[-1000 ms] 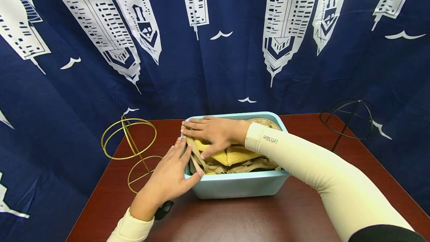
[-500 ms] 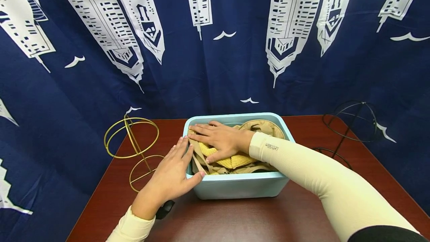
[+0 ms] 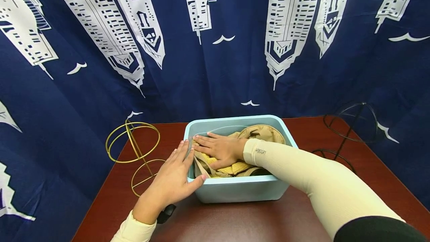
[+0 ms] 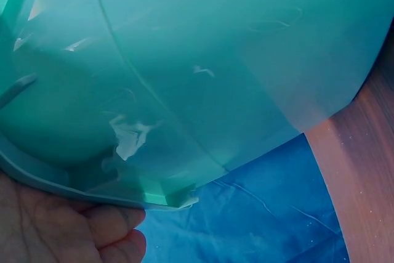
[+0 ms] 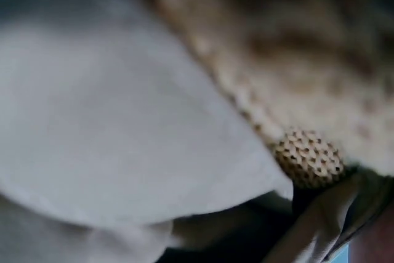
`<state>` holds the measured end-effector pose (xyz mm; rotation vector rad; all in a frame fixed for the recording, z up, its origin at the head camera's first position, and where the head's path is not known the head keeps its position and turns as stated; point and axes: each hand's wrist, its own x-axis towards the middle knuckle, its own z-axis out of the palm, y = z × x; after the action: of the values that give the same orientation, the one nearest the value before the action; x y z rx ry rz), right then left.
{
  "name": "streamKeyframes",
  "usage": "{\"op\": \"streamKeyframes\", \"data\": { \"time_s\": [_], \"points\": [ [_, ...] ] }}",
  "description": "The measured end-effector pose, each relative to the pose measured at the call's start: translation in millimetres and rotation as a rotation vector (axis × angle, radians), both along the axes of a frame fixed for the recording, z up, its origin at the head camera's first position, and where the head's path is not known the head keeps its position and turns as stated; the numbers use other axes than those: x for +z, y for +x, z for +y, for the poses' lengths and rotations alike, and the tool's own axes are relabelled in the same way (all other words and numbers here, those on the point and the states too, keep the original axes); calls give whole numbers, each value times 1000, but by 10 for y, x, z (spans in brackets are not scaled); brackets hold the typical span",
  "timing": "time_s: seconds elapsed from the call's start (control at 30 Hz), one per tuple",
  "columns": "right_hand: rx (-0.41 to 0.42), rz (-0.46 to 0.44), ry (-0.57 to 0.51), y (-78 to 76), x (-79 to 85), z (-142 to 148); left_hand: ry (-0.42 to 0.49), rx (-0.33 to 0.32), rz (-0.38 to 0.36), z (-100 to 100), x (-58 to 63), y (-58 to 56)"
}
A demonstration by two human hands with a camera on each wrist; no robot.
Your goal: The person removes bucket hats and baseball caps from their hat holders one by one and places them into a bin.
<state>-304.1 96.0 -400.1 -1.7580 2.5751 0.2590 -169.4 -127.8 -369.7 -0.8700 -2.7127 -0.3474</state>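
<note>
In the head view, a light blue plastic bin [image 3: 242, 193] holds tan cloth [image 3: 263, 133] and yellow knitted cloth [image 3: 236, 167]. My right hand [image 3: 220, 150] lies flat inside it, fingers spread, pressing on the cloth. My left hand [image 3: 173, 178] rests along the bin's left side, fingers straight and thumb over the front rim. The left wrist view shows that hand [image 4: 68, 232] against the rim, beside the bin's glossy wall [image 4: 203, 78]. Close up and blurred in the right wrist view are pale cloth [image 5: 123, 121] and a patch of knit [image 5: 308, 158].
A gold wire stand [image 3: 134, 160] with rings is left of the bin on the brown table [image 3: 255, 223]. At the right is a black wire stand [image 3: 346, 137]. A dark blue curtain [image 3: 188, 85] printed with white buildings hangs behind.
My right hand has sunk lower into the bin, and the cloth under it sits deeper, with more of the far inner wall showing. My left hand stays at the rim.
</note>
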Motion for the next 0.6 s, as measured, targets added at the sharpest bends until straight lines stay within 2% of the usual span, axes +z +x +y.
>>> {"op": "streamKeyframes", "data": {
  "time_s": [0.1, 0.23, 0.43, 0.6],
  "points": [
    [-3, -7, 21, -16, -4, -45, -14, 1, -1, -34, -13, -14],
    [-7, -20, 31, -36, 120, -96, -23, -1, 13, -81, -10, -45],
    [-38, -16, 104, -4, 514, -116, -3, -15, 15, -83, -2, -80],
    [-109, -13, 120, 47, 873, -109, 29, -13, 1, -100, 5, -97]
  ]
}}
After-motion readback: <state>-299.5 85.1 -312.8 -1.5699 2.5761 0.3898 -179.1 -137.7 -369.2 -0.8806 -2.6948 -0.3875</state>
